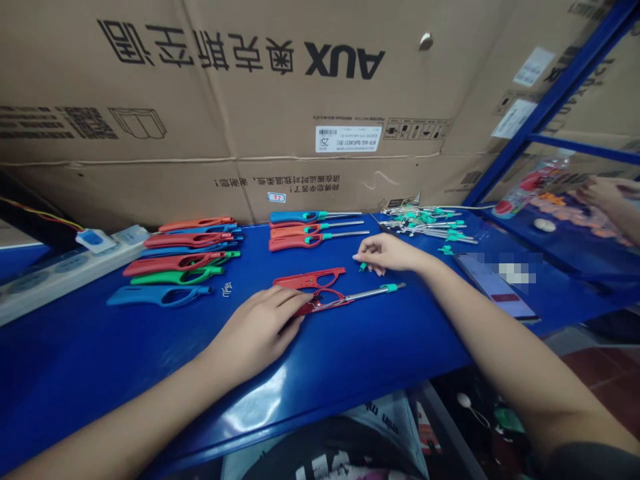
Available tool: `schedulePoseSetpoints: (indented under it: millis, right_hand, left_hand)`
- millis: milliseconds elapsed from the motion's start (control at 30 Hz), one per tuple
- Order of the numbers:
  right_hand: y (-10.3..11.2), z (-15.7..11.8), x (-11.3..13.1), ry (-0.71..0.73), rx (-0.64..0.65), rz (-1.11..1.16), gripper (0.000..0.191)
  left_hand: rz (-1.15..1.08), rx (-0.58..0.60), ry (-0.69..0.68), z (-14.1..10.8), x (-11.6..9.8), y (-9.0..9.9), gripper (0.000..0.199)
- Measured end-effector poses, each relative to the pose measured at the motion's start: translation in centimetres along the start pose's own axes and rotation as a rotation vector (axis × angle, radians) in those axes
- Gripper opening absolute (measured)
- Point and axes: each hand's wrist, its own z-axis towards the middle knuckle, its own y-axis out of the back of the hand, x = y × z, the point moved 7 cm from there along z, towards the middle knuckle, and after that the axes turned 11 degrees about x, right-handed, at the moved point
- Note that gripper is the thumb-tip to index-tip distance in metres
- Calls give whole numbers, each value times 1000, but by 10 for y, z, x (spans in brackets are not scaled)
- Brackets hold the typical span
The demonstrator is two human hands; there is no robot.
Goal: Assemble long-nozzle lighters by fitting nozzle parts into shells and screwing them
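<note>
left hand holding red lighter; metal tube on near side of right hand pinching green clip.

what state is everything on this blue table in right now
left hand: gripping the open red lighter
open red lighter: inner parts exposed, metal tube attached
red shell half: lying separate
right hand: pinching a small green piece
three tubed lighters: lying side by side
coloured shells: overlapping, without tubes
metal tubes: heaped loosely
phone: screen lit
</note>
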Motion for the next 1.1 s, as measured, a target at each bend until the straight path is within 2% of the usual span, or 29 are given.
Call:
schedulePoseSetpoints:
  millis: [167,400,533,600,733,867,1000,1100]
  right_hand:
    - [-2,3,8,67,-84,-203,23]
    - [19,-18,26,170,-131,-322,26]
    - [5,-19,29,223,56,-299,29]
    - [0,-17,29,216,94,-292,28]
    - [-1,-13,28,163,49,-248,27]
    - [-1,-15,32,68,-6,-66,28]
    - [-13,-22,59,224,-32,-68,25]
    - [-35,-24,78,345,59,-119,21]
  left_hand:
    - [-13,1,2,1,-1,1,30]
    - [-15,2,4,0,0,1,30]
    - [-35,9,11,1,3,-1,30]
    - [-47,15,15,1,3,-2,30]
    - [-85,37,25,1,2,-1,32]
    - [-126,50,45,1,2,-1,32]
    - [-162,47,54,1,4,-4,31]
    - [-200,33,34,1,6,-6,30]
